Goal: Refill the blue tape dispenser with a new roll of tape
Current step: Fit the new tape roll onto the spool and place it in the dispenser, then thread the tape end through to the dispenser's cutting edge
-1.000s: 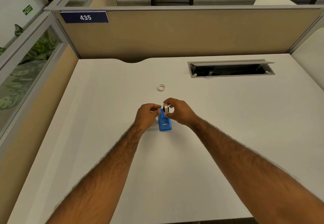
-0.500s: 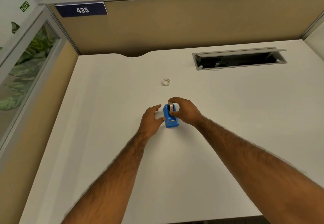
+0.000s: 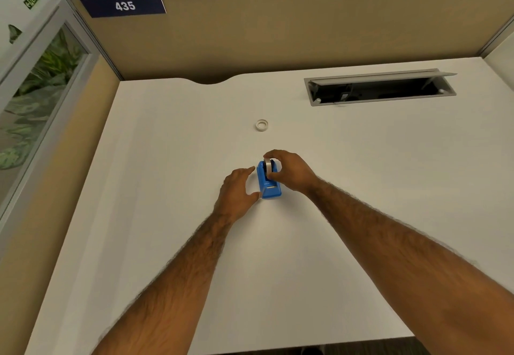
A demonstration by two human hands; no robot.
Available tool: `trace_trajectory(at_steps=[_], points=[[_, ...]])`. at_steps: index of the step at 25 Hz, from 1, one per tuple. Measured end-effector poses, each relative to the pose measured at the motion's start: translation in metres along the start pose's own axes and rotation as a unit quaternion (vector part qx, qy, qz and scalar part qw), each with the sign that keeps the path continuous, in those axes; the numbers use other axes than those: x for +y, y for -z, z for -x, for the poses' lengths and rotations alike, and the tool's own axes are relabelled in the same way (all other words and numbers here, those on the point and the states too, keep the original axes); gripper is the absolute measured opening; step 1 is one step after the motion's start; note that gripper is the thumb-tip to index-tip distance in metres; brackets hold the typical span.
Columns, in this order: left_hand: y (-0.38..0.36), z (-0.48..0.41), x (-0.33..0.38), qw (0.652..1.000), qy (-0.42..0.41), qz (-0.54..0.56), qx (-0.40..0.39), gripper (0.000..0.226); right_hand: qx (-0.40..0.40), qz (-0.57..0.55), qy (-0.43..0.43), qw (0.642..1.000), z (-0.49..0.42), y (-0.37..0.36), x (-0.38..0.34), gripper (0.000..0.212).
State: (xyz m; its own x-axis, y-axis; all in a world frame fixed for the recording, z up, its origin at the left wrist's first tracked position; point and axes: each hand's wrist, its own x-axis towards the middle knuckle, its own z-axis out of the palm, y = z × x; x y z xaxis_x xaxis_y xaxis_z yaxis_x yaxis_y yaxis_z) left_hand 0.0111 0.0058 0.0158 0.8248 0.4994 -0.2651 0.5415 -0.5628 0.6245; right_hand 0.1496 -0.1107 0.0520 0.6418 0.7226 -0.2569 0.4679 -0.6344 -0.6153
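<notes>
The blue tape dispenser (image 3: pixel 267 186) stands on the white desk (image 3: pixel 167 160) near its middle, cutter end toward me. A roll of tape (image 3: pixel 267 166) sits in its far end, and my right hand (image 3: pixel 292 171) pinches that roll from the right, thumb against the dispenser's side. My left hand (image 3: pixel 237 190) rests open on the desk just left of the dispenser, fingers spread, thumb tip touching its near left corner. A small white empty tape core (image 3: pixel 261 125) lies flat on the desk farther away.
An open cable hatch (image 3: pixel 381 87) is set into the desk at the back right. Tan partition walls (image 3: pixel 278 35) close the back and left sides. A sign reading 435 (image 3: pixel 125 5) hangs at the back left.
A second ago both hands held the roll above the dispenser. The roll now sits in the dispenser, and my left hand has let go and opened beside it.
</notes>
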Motion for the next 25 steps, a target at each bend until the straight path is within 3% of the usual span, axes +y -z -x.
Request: trace_trajectory(at_steps=[9,16,25], points=[[0.004,-0.004,0.001,0.998,-0.009,0.053,-0.009,0.082,-0.002,-0.01,-0.008,1.0,0.006,-0.005,0.002,0.056],[0.005,-0.01,0.01,0.987,-0.017,0.161,-0.012,0.063,0.005,-0.046,-0.014,0.999,0.012,-0.001,0.008,0.06],[-0.004,-0.024,0.013,0.977,-0.028,0.209,0.011,0.057,0.056,-0.111,-0.029,0.992,0.003,-0.008,0.006,0.031]])
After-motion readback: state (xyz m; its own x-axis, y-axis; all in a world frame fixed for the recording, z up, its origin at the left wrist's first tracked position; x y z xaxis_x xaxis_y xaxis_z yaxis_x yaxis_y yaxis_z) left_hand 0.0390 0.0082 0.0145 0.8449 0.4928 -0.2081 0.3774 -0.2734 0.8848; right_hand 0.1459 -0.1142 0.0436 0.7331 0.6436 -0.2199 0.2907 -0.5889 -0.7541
